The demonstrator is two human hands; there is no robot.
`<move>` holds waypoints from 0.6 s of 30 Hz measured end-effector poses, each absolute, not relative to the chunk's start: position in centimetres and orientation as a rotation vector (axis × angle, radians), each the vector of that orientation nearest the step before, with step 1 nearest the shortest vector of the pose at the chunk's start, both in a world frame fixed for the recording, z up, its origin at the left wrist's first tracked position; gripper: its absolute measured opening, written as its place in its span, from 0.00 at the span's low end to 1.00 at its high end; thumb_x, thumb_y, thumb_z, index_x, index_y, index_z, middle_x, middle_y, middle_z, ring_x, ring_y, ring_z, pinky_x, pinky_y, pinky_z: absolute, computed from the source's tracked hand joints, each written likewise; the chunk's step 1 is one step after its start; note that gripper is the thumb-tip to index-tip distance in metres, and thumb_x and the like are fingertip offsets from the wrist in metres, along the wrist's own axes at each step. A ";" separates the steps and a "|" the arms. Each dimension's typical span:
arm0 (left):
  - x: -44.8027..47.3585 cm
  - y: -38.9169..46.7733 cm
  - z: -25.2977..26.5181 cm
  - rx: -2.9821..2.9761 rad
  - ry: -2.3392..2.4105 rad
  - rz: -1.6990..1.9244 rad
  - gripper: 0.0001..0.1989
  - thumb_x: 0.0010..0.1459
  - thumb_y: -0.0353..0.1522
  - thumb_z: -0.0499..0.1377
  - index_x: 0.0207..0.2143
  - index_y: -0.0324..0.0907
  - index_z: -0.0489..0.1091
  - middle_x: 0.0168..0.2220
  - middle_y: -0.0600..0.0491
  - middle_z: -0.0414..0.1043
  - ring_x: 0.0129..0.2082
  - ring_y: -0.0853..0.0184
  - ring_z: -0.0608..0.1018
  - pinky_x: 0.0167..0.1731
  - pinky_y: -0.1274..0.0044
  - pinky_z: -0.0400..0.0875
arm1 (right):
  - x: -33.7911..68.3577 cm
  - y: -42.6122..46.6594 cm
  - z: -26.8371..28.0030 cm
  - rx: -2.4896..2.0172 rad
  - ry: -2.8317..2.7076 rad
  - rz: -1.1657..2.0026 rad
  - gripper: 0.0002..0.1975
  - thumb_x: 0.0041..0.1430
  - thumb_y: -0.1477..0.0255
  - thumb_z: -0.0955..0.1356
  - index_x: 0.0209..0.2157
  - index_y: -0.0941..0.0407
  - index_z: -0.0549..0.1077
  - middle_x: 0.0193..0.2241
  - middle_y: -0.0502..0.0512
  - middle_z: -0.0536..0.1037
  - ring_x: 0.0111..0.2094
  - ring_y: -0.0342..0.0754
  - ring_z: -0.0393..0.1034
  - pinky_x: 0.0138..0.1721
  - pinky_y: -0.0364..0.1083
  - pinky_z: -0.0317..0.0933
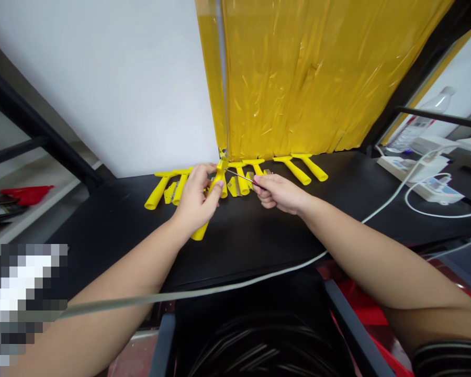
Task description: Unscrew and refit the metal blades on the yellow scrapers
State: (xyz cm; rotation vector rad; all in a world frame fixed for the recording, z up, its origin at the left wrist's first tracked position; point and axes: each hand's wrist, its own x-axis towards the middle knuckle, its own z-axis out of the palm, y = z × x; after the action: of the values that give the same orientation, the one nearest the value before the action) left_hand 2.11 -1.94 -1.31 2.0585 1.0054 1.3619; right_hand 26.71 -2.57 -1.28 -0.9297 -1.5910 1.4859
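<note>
My left hand (199, 198) is closed around a yellow T-shaped scraper handle (200, 231), its head tilted up and away from me. In my right hand (277, 192) is a screwdriver with a thin metal shaft (239, 175). The shaft points left, its tip at the head of the held tool; whether it sits in a screw is too small to tell. Behind my hands, yellow handles of the same kind (157, 192) lie in a row on the black tabletop. Small yellow pieces with metal parts (233, 187) lie among them, partly hidden by my hands.
A white panel (141, 78) and a yellow-taped panel (290, 78) stand behind the row. At the right are a power strip (424, 180), white cables and a plastic bottle (419, 123). A pale cable (235, 285) crosses low in front of me, near the table's front edge.
</note>
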 end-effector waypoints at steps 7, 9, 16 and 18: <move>2.3 -2.4 -0.9 1.997 1.108 1.186 0.12 0.64 0.36 0.61 0.47 0.44 0.64 0.46 0.47 0.72 0.25 0.69 0.78 0.17 0.79 0.73 | 26.4 -3.5 -1.1 -1.040 -2.025 0.298 0.14 0.72 0.64 0.64 0.33 0.55 0.72 0.27 0.52 0.73 0.28 0.46 0.65 0.33 0.46 0.56; 2.4 -2.3 -1.2 2.020 1.120 1.140 0.12 0.64 0.36 0.61 0.46 0.44 0.64 0.47 0.47 0.71 0.24 0.70 0.77 0.17 0.78 0.74 | 26.4 -3.9 -0.8 -1.035 -2.030 0.179 0.10 0.71 0.68 0.65 0.39 0.56 0.76 0.31 0.54 0.78 0.30 0.47 0.69 0.36 0.47 0.60; 2.2 -1.9 -2.6 2.061 1.080 1.133 0.13 0.64 0.35 0.62 0.50 0.45 0.66 0.53 0.46 0.70 0.27 0.71 0.79 0.17 0.82 0.74 | 26.3 -3.9 -0.9 -1.062 -1.912 0.349 0.11 0.69 0.70 0.66 0.43 0.56 0.82 0.40 0.58 0.85 0.37 0.50 0.78 0.41 0.48 0.67; 2.2 -1.9 -2.8 2.074 1.082 1.144 0.15 0.65 0.34 0.62 0.53 0.45 0.67 0.51 0.45 0.71 0.27 0.71 0.78 0.18 0.82 0.73 | 26.3 -3.6 -1.0 -1.035 -1.827 0.537 0.11 0.68 0.69 0.67 0.41 0.57 0.82 0.38 0.58 0.84 0.37 0.50 0.76 0.40 0.47 0.67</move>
State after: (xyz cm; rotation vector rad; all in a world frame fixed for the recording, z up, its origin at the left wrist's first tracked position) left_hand 2.21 -1.88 -2.83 2.0741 1.0821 1.1438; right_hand 26.26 -3.59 -1.03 -1.0349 -1.8267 0.5365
